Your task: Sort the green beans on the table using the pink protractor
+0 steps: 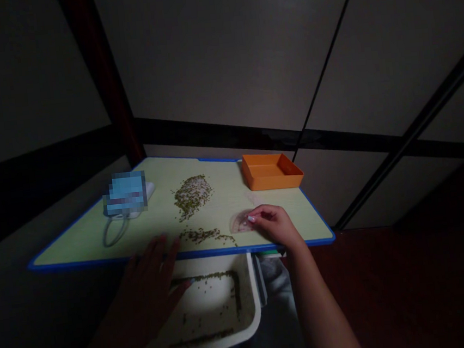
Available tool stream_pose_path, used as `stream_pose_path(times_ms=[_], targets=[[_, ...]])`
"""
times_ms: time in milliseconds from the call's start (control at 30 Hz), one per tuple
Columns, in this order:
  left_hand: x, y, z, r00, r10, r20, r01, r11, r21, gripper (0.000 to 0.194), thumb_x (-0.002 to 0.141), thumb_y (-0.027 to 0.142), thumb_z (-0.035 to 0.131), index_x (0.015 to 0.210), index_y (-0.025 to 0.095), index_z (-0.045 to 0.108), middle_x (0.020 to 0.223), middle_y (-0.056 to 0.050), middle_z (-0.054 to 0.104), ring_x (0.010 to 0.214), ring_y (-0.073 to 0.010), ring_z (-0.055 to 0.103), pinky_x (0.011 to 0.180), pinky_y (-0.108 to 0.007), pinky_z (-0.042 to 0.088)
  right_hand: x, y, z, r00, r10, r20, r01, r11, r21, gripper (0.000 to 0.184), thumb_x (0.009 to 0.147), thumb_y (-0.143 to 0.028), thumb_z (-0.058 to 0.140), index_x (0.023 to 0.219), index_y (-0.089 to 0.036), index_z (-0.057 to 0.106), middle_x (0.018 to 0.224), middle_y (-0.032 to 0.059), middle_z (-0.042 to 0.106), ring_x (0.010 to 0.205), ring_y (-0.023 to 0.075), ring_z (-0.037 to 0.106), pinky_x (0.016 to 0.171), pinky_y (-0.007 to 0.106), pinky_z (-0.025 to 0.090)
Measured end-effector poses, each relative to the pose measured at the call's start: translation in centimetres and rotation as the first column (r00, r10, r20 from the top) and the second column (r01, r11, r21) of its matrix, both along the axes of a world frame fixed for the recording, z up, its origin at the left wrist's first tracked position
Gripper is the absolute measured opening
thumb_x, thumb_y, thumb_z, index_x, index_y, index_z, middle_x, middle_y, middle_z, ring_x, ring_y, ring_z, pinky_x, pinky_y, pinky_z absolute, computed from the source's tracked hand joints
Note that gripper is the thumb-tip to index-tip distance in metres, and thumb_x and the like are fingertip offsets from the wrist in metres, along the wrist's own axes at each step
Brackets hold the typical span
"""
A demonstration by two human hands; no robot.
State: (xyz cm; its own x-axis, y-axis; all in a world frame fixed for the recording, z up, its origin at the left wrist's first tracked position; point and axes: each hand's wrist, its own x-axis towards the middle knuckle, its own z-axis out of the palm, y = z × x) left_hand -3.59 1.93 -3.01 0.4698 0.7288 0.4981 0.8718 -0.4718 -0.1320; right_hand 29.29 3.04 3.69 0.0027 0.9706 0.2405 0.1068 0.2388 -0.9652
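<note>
My right hand (275, 222) pinches a clear, half-round protractor (240, 223) between thumb and fingers, low over the tabletop on the right side. Left of it a thin strip of small green beans (200, 235) lies near the front edge. Farther back is a larger, loose pile of the beans (193, 195), mixed with paler bits. My left hand (152, 280) is in shadow at the table's front edge, fingers spread and apart, above the left part of a white bin (252, 320). Beans line the inside of this bin along its corners, with a few scattered on the bottom.
An orange open box (276, 182) stands at the back right of the blue-edged table (79, 249). At the left are a blurred-out blue item (125, 192) and a grey cable loop (106, 235). Dark panelled walls (221, 60) rise behind the table.
</note>
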Motion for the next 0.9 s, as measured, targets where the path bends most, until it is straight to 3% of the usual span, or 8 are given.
stream_pose_path(times_ms=[133,300,567,733,900], targets=[[0.07,-0.03,0.05,1.0,-0.004,0.005,0.004,1.0,0.007,0.076,0.086,0.063,0.029,0.147,0.017,0.034,0.151,-0.021,0.045,0.139,-0.0387,0.042,0.107,-0.06,0.035,0.16,0.3,-0.42,1.0,0.002,0.001,-0.002,1.0,0.02,0.039,0.074,-0.029,0.072,0.113,-0.023,0.07,0.065,-0.0042,0.061,0.061,0.0117,0.059,0.064,0.026,0.05],[0.19,-0.11,0.11,1.0,-0.006,-0.018,0.007,0.998,0.057,0.075,0.087,0.059,0.031,0.148,0.015,0.031,0.149,-0.023,0.046,0.138,-0.0393,0.043,0.106,-0.059,0.036,0.15,0.33,-0.24,0.997,-0.018,0.069,0.017,1.0,0.019,0.027,0.078,-0.029,0.066,0.101,-0.019,0.073,0.076,0.0008,0.065,0.064,0.0125,0.056,0.065,0.027,0.048],[0.22,0.03,0.18,1.0,0.009,-0.027,-0.009,1.0,0.029,0.077,0.086,0.062,0.028,0.145,0.014,0.036,0.148,-0.025,0.047,0.137,-0.0394,0.044,0.106,-0.06,0.035,-0.22,0.06,0.25,0.961,-0.002,0.278,-0.012,0.999,0.052,0.03,0.083,-0.027,0.062,0.11,-0.019,0.073,0.075,0.0007,0.066,0.065,0.0133,0.054,0.064,0.025,0.045],[0.17,0.03,0.26,1.0,0.009,-0.012,-0.009,1.0,-0.03,0.075,0.085,0.061,0.031,0.146,0.016,0.036,0.151,-0.022,0.045,0.139,-0.0394,0.042,0.107,-0.06,0.034,0.03,0.26,0.03,0.969,0.037,0.245,-0.057,0.995,0.076,0.027,0.085,-0.024,0.059,0.108,-0.019,0.073,0.095,0.0045,0.073,0.076,0.0144,0.061,0.071,0.026,0.048],[0.13,-0.09,0.32,1.0,0.012,-0.012,-0.012,0.999,-0.031,0.074,0.086,0.057,0.032,0.146,0.015,0.035,0.152,-0.023,0.043,0.14,-0.039,0.041,0.108,-0.06,0.033,0.31,0.64,-0.42,0.977,0.046,0.208,-0.063,0.995,0.078,0.024,0.085,-0.023,0.061,0.105,-0.017,0.073,0.092,0.0052,0.074,0.071,0.0131,0.06,0.068,0.026,0.048]])
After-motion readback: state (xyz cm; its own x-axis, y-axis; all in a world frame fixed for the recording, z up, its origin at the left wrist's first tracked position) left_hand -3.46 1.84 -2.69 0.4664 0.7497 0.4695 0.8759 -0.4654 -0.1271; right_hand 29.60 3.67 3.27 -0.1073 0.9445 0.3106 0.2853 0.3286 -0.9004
